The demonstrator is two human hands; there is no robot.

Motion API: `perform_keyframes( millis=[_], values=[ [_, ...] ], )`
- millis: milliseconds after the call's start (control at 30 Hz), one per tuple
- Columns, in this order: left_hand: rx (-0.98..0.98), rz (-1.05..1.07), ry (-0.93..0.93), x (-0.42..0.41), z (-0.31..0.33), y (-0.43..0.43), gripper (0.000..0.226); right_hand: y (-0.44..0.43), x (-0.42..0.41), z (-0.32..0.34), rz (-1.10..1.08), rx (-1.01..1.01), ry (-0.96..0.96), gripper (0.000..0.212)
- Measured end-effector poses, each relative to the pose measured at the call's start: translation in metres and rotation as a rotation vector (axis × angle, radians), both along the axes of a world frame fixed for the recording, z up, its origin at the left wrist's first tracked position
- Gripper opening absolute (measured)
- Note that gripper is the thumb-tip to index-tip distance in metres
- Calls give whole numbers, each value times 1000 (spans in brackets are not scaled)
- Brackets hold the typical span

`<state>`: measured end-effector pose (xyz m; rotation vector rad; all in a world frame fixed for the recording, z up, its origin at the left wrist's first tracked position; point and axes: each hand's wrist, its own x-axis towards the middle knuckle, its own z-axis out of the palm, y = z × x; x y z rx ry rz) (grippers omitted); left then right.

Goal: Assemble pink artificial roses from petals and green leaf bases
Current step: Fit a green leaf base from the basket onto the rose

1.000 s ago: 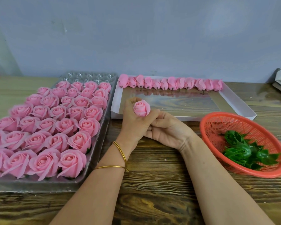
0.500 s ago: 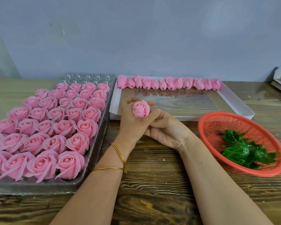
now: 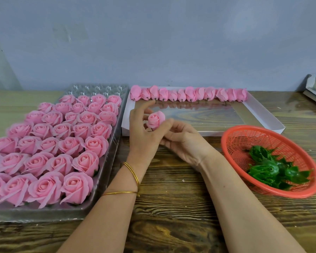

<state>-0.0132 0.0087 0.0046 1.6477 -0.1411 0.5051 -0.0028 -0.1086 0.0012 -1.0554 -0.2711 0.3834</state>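
Rough-grained wooden table (image 3: 171, 225), glossy clear plastic tray (image 3: 106, 179), red plastic mesh basket (image 3: 233, 143), possibly foam roses (image 3: 77, 187)

the rose bud's (image 3: 155, 119) base is hidden behind both hands (image 3: 144, 137), the tray of finished roses (image 3: 106, 187) runs off the left edge, and the red basket's (image 3: 263, 187) near rim is blurry

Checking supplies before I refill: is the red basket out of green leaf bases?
No, several green leaf bases lie in the red basket.
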Motion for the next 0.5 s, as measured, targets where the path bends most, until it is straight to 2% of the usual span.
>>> perform_keyframes(
  millis=[100,233,367,500],
  values=[
    [62,51,-43,0,-1,1,38,2,0,0,-127,-223,-104,33],
    [246,111,-82,3,-8,1,31,5,-3,2,-196,-485,-286,27],
    [398,136,-88,4,-10,0,28,6,-5,3,-205,-587,-375,23],
    [472,174,-102,5,-11,0,20,7,-4,2,-211,-587,-400,24]
  ],
)
